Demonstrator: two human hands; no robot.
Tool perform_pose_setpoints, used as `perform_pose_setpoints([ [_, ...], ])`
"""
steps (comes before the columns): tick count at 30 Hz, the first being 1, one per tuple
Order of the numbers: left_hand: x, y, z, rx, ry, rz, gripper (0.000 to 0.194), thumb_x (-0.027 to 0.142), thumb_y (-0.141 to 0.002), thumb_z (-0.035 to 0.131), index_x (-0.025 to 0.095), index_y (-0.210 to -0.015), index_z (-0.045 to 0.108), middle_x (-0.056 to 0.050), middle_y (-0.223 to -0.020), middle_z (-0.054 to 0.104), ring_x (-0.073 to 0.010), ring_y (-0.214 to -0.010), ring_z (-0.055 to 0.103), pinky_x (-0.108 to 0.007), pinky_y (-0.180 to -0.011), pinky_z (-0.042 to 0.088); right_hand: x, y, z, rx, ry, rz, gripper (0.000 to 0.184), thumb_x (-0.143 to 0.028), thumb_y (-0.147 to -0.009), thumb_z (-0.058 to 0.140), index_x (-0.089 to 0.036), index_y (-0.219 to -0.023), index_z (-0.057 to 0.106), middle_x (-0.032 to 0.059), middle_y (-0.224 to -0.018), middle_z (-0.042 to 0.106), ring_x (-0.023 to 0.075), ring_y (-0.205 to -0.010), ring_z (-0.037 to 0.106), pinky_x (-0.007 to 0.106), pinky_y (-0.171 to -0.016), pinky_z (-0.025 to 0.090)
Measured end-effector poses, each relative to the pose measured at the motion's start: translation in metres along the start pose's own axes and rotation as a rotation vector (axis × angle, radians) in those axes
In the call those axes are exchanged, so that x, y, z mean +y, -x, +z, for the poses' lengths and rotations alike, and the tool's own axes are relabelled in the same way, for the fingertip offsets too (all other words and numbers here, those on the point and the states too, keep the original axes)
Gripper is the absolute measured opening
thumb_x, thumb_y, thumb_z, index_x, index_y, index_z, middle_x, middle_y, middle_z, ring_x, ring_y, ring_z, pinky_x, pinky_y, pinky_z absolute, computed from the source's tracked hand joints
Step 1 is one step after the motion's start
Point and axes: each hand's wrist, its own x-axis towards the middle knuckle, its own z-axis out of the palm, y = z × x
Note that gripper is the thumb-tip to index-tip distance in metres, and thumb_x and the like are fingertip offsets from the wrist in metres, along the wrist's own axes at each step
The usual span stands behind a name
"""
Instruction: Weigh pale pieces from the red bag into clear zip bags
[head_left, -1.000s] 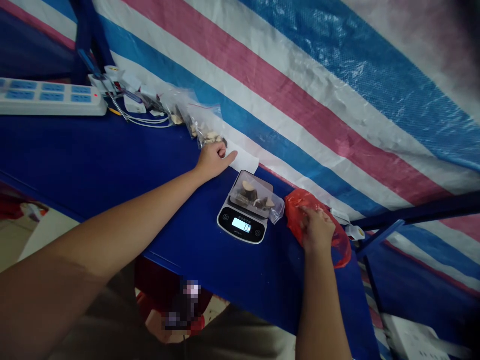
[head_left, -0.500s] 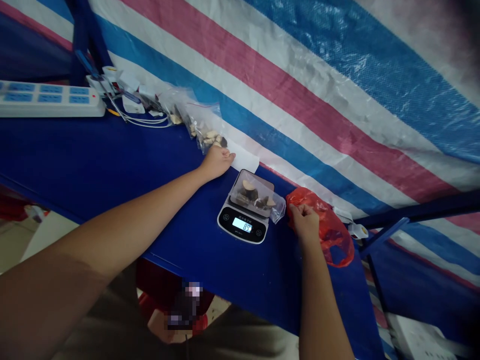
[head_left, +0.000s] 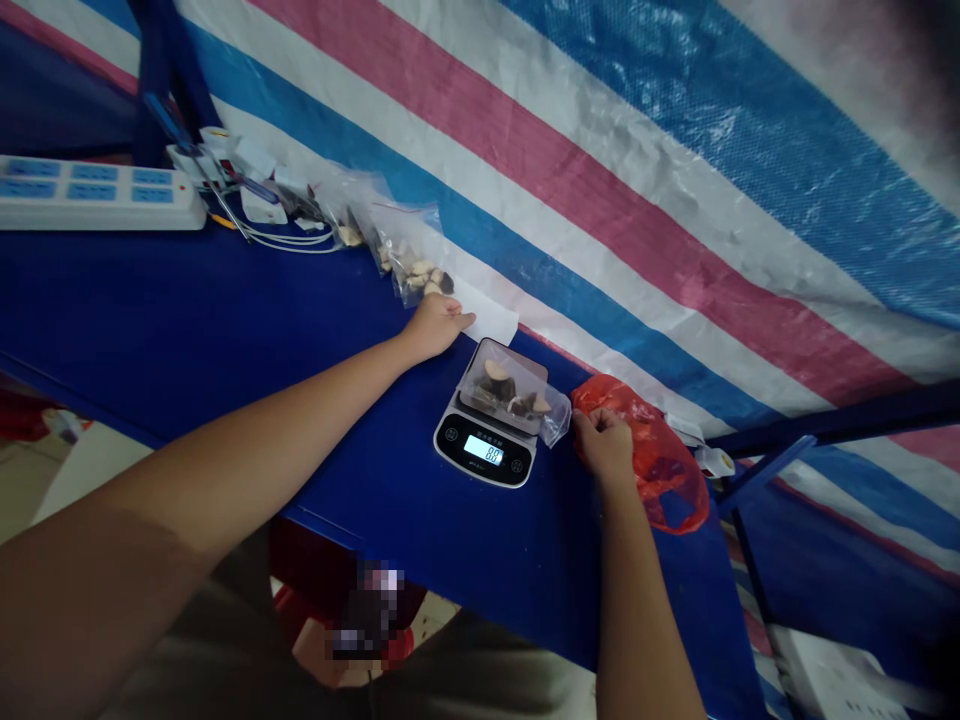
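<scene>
On the blue surface (head_left: 442, 540), one clear bag (head_left: 513, 392) of dark and pale pieces lies across the plate of a scale (head_left: 480, 455), its loose end overhanging the plate toward the right. The display is lit; its digits, apparently 8.8, are too small to certify. Judged from this, weighing is under way and not closed out, as the bag is not yet off the plate. Filled bags (head_left: 414, 262) lie in a row by the striped sheeting (head_left: 525, 170); whether they are weighed cannot be determined. Right hand (head_left: 609, 448): grip narrow, fingertips at the near edge of a red bag (head_left: 656, 450), beside the clear bag's end; whether anything is pinched cannot be told. Left hand (head_left: 435, 326): fingers loosely curled beside the nearest filled bag, over white paper (head_left: 491, 318); hold not determinable.
</scene>
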Motion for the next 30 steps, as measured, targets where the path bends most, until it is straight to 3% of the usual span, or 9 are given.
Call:
perform_pose_setpoints([
  [5,0.003,0.003,-0.001,-0.064,0.097,-0.054,0.002,0.024,-0.091,0.052,0.022,-0.091,0.052,0.006,-0.047,0.047,-0.014,-0.042,0.052,-0.027,-0.049,0.037,-0.001,0.001,0.0,-0.009,0.012,-0.016,0.043,-0.05,-0.076,0.065,-0.027,-0.055,0.035,-0.0063,-0.049,0.04,0.0125,-0.049,0.038,0.029,-0.052,0.031],
  [8,0.004,0.002,-0.003,-0.015,0.095,-0.053,0.027,0.015,-0.091,0.047,0.02,-0.115,0.058,0.007,-0.046,0.046,-0.0183,-0.053,0.064,-0.026,-0.054,0.043,-0.003,0.001,0.001,-0.013,-0.005,-0.015,0.043,-0.049,-0.076,0.066,-0.027,-0.055,0.036,-0.0063,-0.048,0.04,0.0124,-0.05,0.037,0.028,-0.052,0.031],
  [10,0.003,0.0,-0.005,-0.031,0.09,-0.049,0.027,0.012,-0.089,0.046,0.017,-0.109,0.065,0.004,-0.047,0.049,-0.0198,-0.057,0.067,-0.026,-0.054,0.044,-0.006,0.002,0.0,0.0,-0.008,-0.011,0.044,-0.048,-0.076,0.067,-0.027,-0.055,0.035,-0.0065,-0.048,0.039,0.0123,-0.049,0.036,0.028,-0.052,0.03],
  [13,0.005,-0.001,-0.006,-0.056,0.07,-0.053,0.023,0.011,-0.086,0.046,0.014,-0.09,0.069,0.0,-0.049,0.056,-0.0161,-0.047,0.06,-0.026,-0.05,0.041,-0.011,0.003,-0.012,0.076,0.025,0.015,0.042,-0.048,-0.077,0.067,-0.026,-0.055,0.038,-0.0055,-0.048,0.04,0.0135,-0.05,0.038,0.029,-0.053,0.031],
  [17,0.009,0.001,-0.008,-0.04,0.042,-0.037,0.022,0.012,-0.085,0.045,0.015,-0.079,0.067,0.003,-0.04,0.049,-0.0124,-0.038,0.05,-0.025,-0.048,0.039,-0.007,0.003,-0.048,0.29,0.23,0.125,0.049,-0.054,-0.092,0.044,-0.026,-0.053,0.051,0.0056,-0.053,0.055,0.0235,-0.059,0.053,0.035,-0.06,0.034],
  [20,0.011,0.003,-0.008,-0.083,0.009,0.006,0.019,0.013,-0.083,0.047,0.016,-0.072,0.062,0.004,-0.038,0.046,-0.0115,-0.037,0.048,-0.024,-0.048,0.038,0.001,0.001,-0.072,0.338,0.322,0.244,0.058,-0.055,-0.095,0.035,-0.024,-0.055,0.063,0.0134,-0.056,0.063,0.0317,-0.068,0.064,0.04,-0.066,0.04],
  [23,0.012,0.004,-0.009,-0.115,0.011,-0.009,0.018,0.014,-0.082,0.046,0.016,-0.073,0.062,0.005,-0.038,0.046,-0.0112,-0.036,0.048,-0.023,-0.047,0.036,0.011,0.0,-0.083,0.314,0.407,0.302,0.056,-0.052,-0.093,0.038,-0.017,-0.07,0.075,0.0178,-0.065,0.07,0.0363,-0.08,0.069,0.042,-0.073,0.046],
  [26,0.011,0.003,-0.009,-0.12,-0.008,0.0,0.019,0.013,-0.082,0.045,0.016,-0.072,0.061,0.006,-0.037,0.044,-0.0103,-0.036,0.045,-0.022,-0.047,0.035,0.024,-0.002,-0.091,0.171,0.543,0.329,0.049,-0.045,-0.089,0.044,-0.011,-0.082,0.079,0.0218,-0.075,0.073,0.0388,-0.091,0.07,0.044,-0.079,0.049],
  [30,0.009,0.001,-0.008,-0.132,0.0,0.0,0.021,0.013,-0.084,0.043,0.018,-0.069,0.056,0.005,-0.038,0.044,-0.0111,-0.039,0.047,-0.022,-0.05,0.036,0.042,-0.004,-0.105,-0.117,0.576,0.416,0.034,-0.036,-0.081,0.053,-0.015,-0.065,0.074,0.0166,-0.06,0.066,0.0366,-0.078,0.069,0.044,-0.073,0.05],
])
